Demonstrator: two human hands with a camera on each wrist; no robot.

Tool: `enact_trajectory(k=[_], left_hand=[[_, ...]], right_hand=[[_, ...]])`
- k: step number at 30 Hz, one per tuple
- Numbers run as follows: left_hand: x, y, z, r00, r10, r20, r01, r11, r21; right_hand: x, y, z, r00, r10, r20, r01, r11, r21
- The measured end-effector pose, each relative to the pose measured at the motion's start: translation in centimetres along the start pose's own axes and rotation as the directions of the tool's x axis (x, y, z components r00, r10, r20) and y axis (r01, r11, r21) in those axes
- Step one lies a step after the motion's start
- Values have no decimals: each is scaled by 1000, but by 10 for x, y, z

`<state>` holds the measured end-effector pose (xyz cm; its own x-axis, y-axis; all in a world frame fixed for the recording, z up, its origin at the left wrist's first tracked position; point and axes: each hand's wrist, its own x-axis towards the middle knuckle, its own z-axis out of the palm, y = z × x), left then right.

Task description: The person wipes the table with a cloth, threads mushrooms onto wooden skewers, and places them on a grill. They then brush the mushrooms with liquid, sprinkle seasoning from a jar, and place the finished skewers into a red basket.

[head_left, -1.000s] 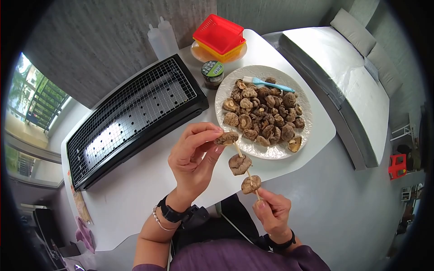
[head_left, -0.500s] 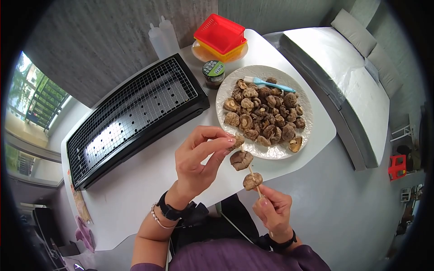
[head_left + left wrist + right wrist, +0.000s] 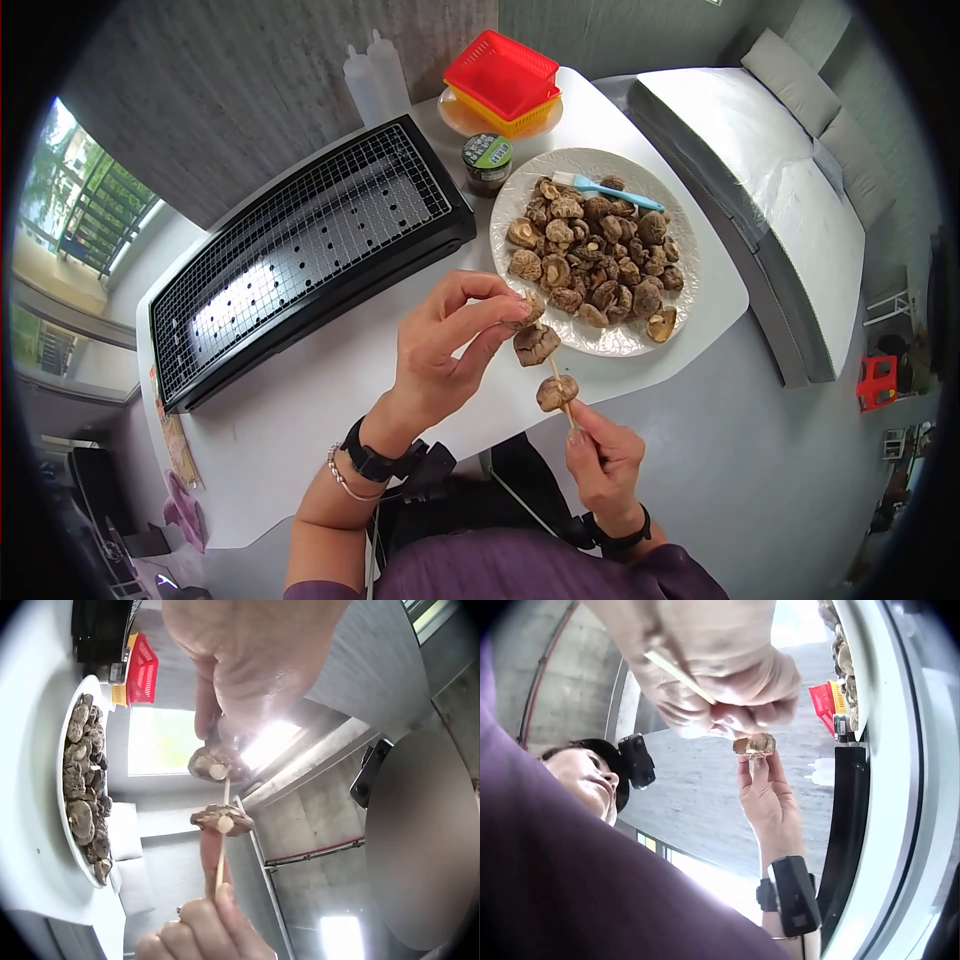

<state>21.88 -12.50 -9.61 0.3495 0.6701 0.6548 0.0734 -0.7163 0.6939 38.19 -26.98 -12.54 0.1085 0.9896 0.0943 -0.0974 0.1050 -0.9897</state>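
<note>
In the head view a thin wooden skewer (image 3: 556, 370) runs through a middle mushroom (image 3: 536, 344) and a lower mushroom (image 3: 557, 393). The left hand (image 3: 440, 350) pinches a top mushroom (image 3: 530, 308) between thumb and fingers, close against the middle one. Below the lower mushroom the right hand (image 3: 608, 462) grips the skewer between thumb and forefinger; its back end shows past that hand in the right wrist view. A white plate (image 3: 510, 190) heaped with brown mushrooms (image 3: 600, 255) lies beyond the hands, a blue brush (image 3: 620, 193) on top.
A black grill (image 3: 300, 260) with a wire mesh stands at the left of the white table (image 3: 290, 440). Behind the plate are a lidded jar (image 3: 487, 165), red and yellow baskets (image 3: 500, 78) and two squeeze bottles (image 3: 376, 80). Packed skewers (image 3: 176, 440) lie at the left edge.
The left hand's mushroom has moved down along the skewer, and the middle mushroom now sits close beneath it. The gap between the middle and lower mushrooms is wider. The head view has shifted slightly.
</note>
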Motion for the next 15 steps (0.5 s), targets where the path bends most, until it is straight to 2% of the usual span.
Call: enact_trajectory(k=[1, 2, 3, 4, 5, 6, 7, 8, 9, 10, 12, 13, 15], left_hand=[[-2, -2, 1, 1000, -2, -2, 2, 1000, 2], [-5, -4, 4, 995, -88, -44, 81, 987, -140], [-6, -3, 6, 982, -177, -73, 149, 947, -283], [-6, 0, 9, 982, -175, -72, 148, 947, -284], [-5, 7, 12, 928, -357, -112, 260, 832, -490], [-6, 12, 14, 841, -530, -106, 330, 659, -676], [-13, 9, 12, 827, -561, 24, 427, 600, -676], [-15, 12, 13, 790, -598, 137, 505, 507, -699], [-15, 15, 14, 742, -624, 245, 577, 409, -707], [-15, 16, 14, 741, -628, 239, 576, 409, -708], [-15, 16, 16, 655, -705, 271, 657, 354, -665], [-16, 17, 16, 654, -706, 271, 657, 354, -665], [-16, 19, 17, 696, -677, 239, 610, 382, -694]], right_hand=[[-1, 1, -1, 993, 117, 21, -119, 966, 231], [1, 0, -1, 993, 119, 22, -120, 965, 232], [5, -1, -1, 990, 129, 52, -139, 885, 444], [8, -2, -2, 988, 131, 82, -153, 760, 632], [8, -3, -1, 989, 129, 79, -149, 761, 631], [8, -4, 0, 997, 75, -9, -68, 941, 331], [7, -5, 1, 997, -4, -75, 3, 1000, -16], [8, -6, 1, 997, -3, -75, 2, 1000, -17], [8, -6, 2, 998, -33, -60, 25, 992, -124], [8, -6, 3, 997, -60, -39, 50, 973, -227], [8, -8, 7, 996, -79, -44, 66, 968, -242], [8, -9, 8, 993, -102, -60, 83, 962, -260], [7, -6, 8, 990, -131, -54, 111, 956, -271]])
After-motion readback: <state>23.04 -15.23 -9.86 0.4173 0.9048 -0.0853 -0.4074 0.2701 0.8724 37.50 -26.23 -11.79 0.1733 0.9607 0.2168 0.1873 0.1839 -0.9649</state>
